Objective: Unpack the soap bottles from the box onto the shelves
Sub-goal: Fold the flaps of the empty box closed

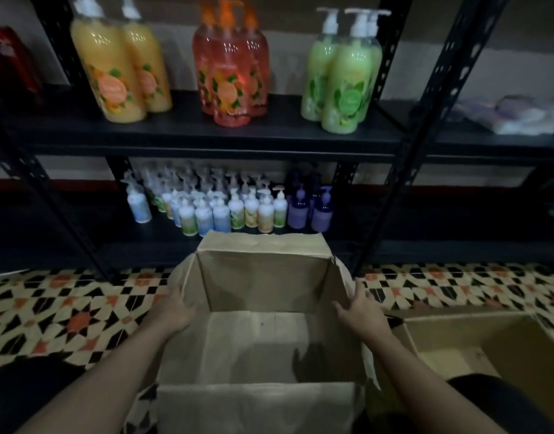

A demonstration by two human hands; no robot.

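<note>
An open cardboard box (263, 289) stands on the patterned tile floor (66, 311) in front of a black metal shelving unit (207, 136), and its inside shows only bare cardboard. The left hand (175, 310) rests on the box's left wall at the rim, its fingers (189, 303) curled over the edge. The right hand (362, 310) lies against the right wall, its fingers (360, 291) spread apart and holding nothing.

The soap bottles are on the shelves. On the upper shelf stand three groups of large pump bottles: yellow-orange bottles (119, 67) at the left, red-orange bottles (230, 70) in the middle and green bottles (343, 79) at the right. On the lower shelf, just behind the box, a dense cluster of small white pump bottles (213, 205) stands beside a few purple bottles (310, 208) at its right.

A second open cardboard box (476, 343) sits just to the right of the first. A dark red object (9, 61) is at the far left of the upper shelf, and pale blurred packages (513, 115) lie at its far right
</note>
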